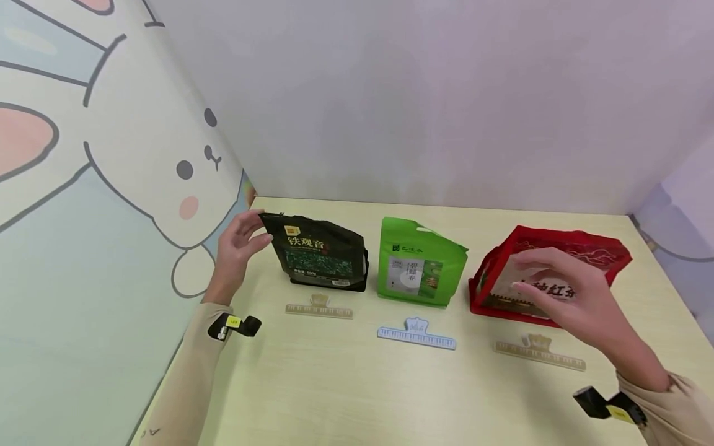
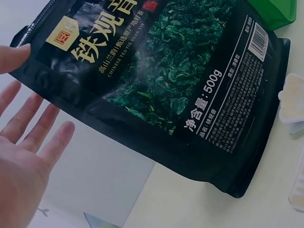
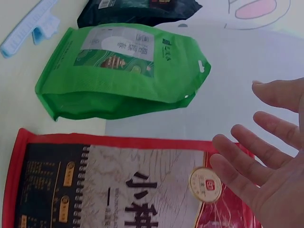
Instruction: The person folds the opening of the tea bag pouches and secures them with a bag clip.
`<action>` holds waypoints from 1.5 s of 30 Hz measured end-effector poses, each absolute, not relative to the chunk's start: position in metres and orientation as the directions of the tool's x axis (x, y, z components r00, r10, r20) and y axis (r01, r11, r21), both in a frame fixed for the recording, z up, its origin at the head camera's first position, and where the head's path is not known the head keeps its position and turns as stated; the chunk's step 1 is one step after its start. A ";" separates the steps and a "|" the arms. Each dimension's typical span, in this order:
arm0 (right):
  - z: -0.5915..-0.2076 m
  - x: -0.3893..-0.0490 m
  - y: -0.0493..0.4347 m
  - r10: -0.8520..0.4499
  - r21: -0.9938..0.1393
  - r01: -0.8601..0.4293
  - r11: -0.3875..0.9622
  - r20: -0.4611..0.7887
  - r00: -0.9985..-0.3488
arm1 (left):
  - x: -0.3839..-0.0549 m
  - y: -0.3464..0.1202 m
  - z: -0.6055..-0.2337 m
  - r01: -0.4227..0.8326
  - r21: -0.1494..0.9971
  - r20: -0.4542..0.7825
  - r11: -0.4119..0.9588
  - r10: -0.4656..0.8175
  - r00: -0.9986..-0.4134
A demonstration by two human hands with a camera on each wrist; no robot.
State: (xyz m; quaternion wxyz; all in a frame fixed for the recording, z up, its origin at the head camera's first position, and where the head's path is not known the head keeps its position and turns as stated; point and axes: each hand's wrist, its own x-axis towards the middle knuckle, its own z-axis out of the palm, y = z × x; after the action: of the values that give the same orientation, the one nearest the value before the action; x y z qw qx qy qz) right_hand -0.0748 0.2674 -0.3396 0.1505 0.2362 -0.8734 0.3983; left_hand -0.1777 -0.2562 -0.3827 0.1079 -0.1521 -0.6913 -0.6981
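A black tea bag [image 1: 320,254] stands upright at the left of the table. My left hand [image 1: 238,248] is at its upper left corner. In the left wrist view the thumb [image 2: 14,58] overlaps the front of the bag, while the fingers spread loosely beside its edge. To the right stands a green tea bag [image 1: 422,263] with a hang hole near its top. The red tea bag [image 1: 591,248] leans at the far right. Partly covering it in the head view is my right hand [image 1: 574,297], its fingers apart and holding nothing.
In front of the bags lie a beige piano-key clip [image 1: 319,308], a blue one [image 1: 416,334] and another beige clip [image 1: 539,353] on the pale wooden table [image 1: 334,390]. A white wall [image 1: 424,111] rises behind, and a rabbit-printed wall [image 1: 139,155] borders the left side.
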 end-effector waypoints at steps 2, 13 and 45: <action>-0.339 -0.078 0.264 -0.308 -0.617 -0.558 0.555 0.471 -0.827 | -0.178 -0.255 -0.381 0.356 0.934 0.356 -0.013 0.057 -0.933; -0.334 -0.095 0.242 -0.371 -0.577 -0.664 0.475 0.553 -0.746 | -0.183 -0.251 -0.368 0.389 0.919 0.394 -0.063 0.128 -0.910; -0.326 -0.120 0.191 -0.405 -0.611 -0.664 0.431 0.527 -0.747 | -0.161 -0.207 -0.292 0.585 0.665 0.492 0.464 0.317 -0.811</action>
State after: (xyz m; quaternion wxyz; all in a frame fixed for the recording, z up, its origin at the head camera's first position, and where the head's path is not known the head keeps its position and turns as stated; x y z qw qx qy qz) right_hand -0.1200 0.1912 -0.3264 0.1520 0.3214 -0.8321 0.4257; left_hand -0.1614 -0.2074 -0.2919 0.1513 -0.2679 -0.8420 -0.4432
